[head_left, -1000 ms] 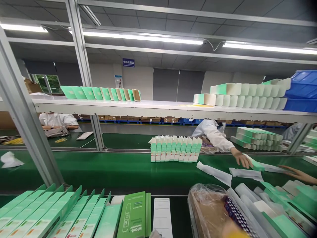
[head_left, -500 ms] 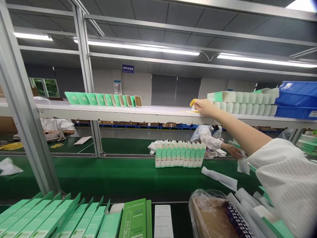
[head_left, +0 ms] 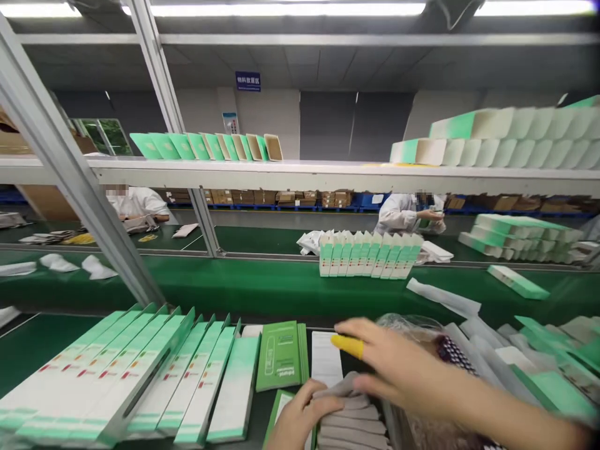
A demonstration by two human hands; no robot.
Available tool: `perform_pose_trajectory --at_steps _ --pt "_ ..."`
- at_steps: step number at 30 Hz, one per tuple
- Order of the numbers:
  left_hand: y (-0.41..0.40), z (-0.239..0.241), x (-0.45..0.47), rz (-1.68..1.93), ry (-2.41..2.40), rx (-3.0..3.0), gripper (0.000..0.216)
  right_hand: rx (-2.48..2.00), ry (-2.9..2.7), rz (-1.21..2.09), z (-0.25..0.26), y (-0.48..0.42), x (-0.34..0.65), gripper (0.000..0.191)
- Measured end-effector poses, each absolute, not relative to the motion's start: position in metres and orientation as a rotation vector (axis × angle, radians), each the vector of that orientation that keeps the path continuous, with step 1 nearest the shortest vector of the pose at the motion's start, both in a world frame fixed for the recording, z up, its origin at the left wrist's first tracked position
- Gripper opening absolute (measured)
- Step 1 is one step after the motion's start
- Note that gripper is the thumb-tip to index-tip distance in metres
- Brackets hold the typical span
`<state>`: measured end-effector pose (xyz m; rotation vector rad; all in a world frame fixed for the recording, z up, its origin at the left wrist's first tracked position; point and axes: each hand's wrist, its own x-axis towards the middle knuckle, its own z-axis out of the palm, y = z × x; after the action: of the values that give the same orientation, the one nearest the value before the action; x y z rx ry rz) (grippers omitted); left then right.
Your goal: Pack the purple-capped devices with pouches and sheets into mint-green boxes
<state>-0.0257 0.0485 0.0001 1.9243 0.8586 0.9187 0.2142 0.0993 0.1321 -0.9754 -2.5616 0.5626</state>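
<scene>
At the bottom of the view, my left hand [head_left: 300, 415] has its fingers curled over the nearest end of a stack of soft grey cloth pouches [head_left: 354, 425], pinching one pouch. Over the same stack reaches my right hand [head_left: 379, 353], a yellow finger cot [head_left: 347, 345] on one finger. Its fingers are apart and its thumb lies close to the raised pouch; whether it touches is unclear. Green booklets [head_left: 281, 359] and a white printed leaflet [head_left: 327, 357] lie just beyond my hands. Part of another green booklet [head_left: 277, 409] shows beside my left hand.
Green-and-white boxes [head_left: 107, 369] lie in rows at left. Upright open boxes [head_left: 370, 255] stand on the green belt [head_left: 262, 284]. A plastic-lined carton [head_left: 417, 331] is at right. The shelf [head_left: 300, 178] holds more boxes; two people work beyond the belt.
My right hand has come down from the shelf to the grey pouches. My left hand has come into view on the pouches. The view has tilted downward.
</scene>
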Motion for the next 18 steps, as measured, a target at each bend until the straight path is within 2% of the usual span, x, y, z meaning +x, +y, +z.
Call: perform_pose_trajectory --at_steps 2,4,7,9,15,18 --pt "0.055 0.001 -0.026 0.848 0.802 2.105 0.049 -1.113 -2.507 0.933 0.089 0.074 0.213 0.051" --pt "0.058 0.003 -0.024 0.841 0.794 2.192 0.058 -1.205 -2.363 1.153 0.065 0.066 0.219 0.053" --pt "0.058 0.003 -0.022 0.862 0.814 2.357 0.065 -1.285 -2.194 1.233 0.054 0.067 0.228 0.062" --pt "0.059 0.002 -0.021 0.876 0.825 2.574 0.064 -1.326 -2.114 1.246 0.053 0.067 0.230 0.061" --pt "0.065 0.008 -0.021 0.872 0.897 3.073 0.039 -1.332 -1.980 1.274 0.042 0.065 0.226 0.040" --pt "0.069 0.013 -0.019 0.869 0.798 3.170 0.023 -1.276 -1.948 1.346 0.032 0.068 0.226 0.038"
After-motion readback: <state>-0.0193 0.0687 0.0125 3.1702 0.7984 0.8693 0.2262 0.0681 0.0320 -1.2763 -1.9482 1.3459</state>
